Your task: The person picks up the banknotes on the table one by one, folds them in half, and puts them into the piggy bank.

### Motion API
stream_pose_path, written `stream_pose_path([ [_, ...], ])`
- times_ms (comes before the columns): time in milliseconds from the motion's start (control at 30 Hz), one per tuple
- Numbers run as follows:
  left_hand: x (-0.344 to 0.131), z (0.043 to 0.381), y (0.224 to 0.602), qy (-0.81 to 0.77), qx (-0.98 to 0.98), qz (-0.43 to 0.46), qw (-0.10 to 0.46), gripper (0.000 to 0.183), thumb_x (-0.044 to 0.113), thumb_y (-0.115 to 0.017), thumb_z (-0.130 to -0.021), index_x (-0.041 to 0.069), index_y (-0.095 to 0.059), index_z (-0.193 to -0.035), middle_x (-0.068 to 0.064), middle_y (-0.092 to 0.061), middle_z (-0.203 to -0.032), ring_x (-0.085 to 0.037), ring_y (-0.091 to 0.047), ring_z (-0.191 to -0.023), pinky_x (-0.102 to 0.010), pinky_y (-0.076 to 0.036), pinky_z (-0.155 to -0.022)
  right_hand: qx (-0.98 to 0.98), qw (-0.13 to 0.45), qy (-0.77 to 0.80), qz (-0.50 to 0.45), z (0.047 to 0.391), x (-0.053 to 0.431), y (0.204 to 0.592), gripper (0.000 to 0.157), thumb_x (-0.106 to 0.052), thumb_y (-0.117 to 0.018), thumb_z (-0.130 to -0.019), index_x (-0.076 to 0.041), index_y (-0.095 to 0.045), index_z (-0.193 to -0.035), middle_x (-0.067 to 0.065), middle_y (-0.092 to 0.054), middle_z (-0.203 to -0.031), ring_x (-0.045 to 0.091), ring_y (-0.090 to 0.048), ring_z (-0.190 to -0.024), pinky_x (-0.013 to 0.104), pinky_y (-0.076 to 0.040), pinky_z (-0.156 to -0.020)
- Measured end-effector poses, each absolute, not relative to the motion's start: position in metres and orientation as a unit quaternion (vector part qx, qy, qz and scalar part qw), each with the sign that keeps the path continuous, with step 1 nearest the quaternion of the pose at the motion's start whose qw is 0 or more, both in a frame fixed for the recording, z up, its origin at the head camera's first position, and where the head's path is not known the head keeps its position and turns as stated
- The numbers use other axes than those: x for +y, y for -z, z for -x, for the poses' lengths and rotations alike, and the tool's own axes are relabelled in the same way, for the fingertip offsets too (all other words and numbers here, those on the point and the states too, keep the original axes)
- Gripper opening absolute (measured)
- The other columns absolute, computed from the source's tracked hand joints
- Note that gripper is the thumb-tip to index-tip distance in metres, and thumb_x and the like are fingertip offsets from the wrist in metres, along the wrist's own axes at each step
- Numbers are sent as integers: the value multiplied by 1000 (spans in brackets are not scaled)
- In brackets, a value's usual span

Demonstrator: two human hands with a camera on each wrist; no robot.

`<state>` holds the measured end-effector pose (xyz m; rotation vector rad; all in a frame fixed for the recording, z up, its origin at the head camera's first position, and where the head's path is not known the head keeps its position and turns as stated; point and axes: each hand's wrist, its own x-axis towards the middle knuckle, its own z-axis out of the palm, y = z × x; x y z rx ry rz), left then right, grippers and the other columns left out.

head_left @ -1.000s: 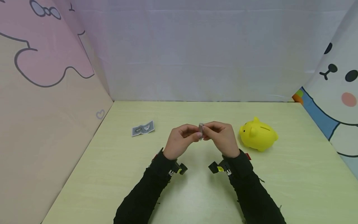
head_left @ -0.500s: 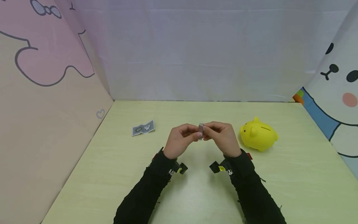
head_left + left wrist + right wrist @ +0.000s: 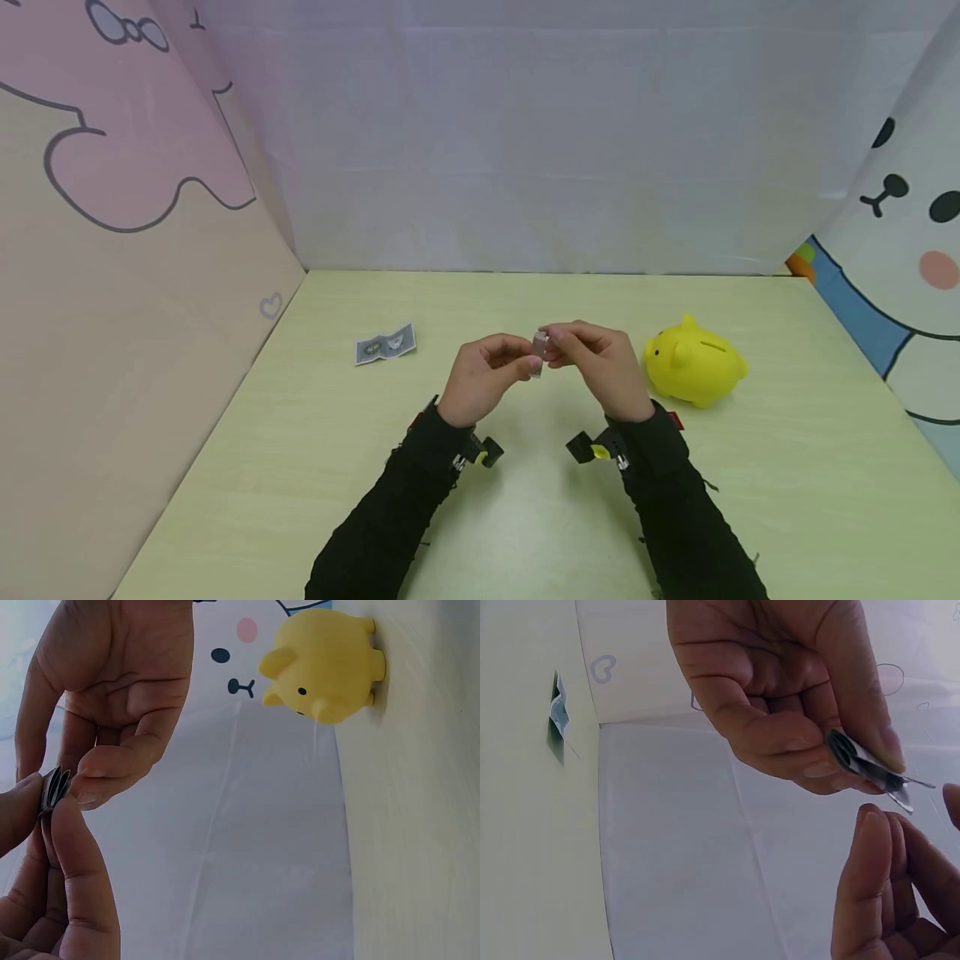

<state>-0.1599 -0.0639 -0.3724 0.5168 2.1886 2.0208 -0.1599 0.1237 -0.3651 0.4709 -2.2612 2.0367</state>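
In front of the body my left hand [image 3: 487,379] pinches a small, tightly folded banknote [image 3: 538,353] between thumb and fingers. The layered edges of the folded banknote [image 3: 55,789] show in the left wrist view, and its loose end flaps spread slightly in the right wrist view. My right hand [image 3: 600,367] is right at the upper end of the note. In the right wrist view the thumb and index finger [image 3: 866,847] of that hand stand apart, just off the flaps. A yellow piggy bank [image 3: 693,362] with a slot in its back stands right of my right hand.
Another banknote [image 3: 385,344], creased and partly unfolded, lies at the left of the pale table [image 3: 300,467]. A white curtain [image 3: 525,150] borders the table's back edge, with cartoon-printed cloth at both sides.
My right hand has shifted slightly up and right, loosening from the folded banknote, so more of the note shows. The left hand has kept its hold in place.
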Motion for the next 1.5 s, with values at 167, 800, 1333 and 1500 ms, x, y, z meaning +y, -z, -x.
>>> stream_pose_path([
  [167,-64,159,373,-664,725,-175,57,19,10,-67,-93,-1,-69,-109,-19,-69,-102,-9,-64,-80,-42,-57,-85,-745,31,-646,-162,157,124,365,30,-18,-65,-95,0,-68,-118,-14,-70,-100,10,-67,-88,25,-58,-79],
  [800,-62,157,374,-661,723,-192,51,18,10,-66,-93,-1,-70,-107,-20,-72,-105,-22,-67,-85,-33,-56,-80,-752,29,-642,-148,155,120,365,26,-14,-69,-92,4,-69,-111,0,-72,-95,12,-66,-84,25,-57,-78],
  [1333,-63,158,376,-656,729,-191,51,17,9,-64,-95,-4,-69,-105,-23,-68,-99,-46,-63,-90,-28,-55,-77,-756,43,-638,-141,158,118,369,20,-14,-69,-92,2,-71,-104,-7,-71,-89,13,-64,-78,24,-57,-74],
  [1500,-63,158,375,-648,735,-193,46,16,9,-64,-95,-3,-69,-104,-22,-69,-98,-28,-66,-83,-28,-54,-76,-758,53,-633,-148,157,116,369,18,-11,-69,-92,2,-72,-103,0,-71,-89,12,-63,-77,23,-56,-73],
])
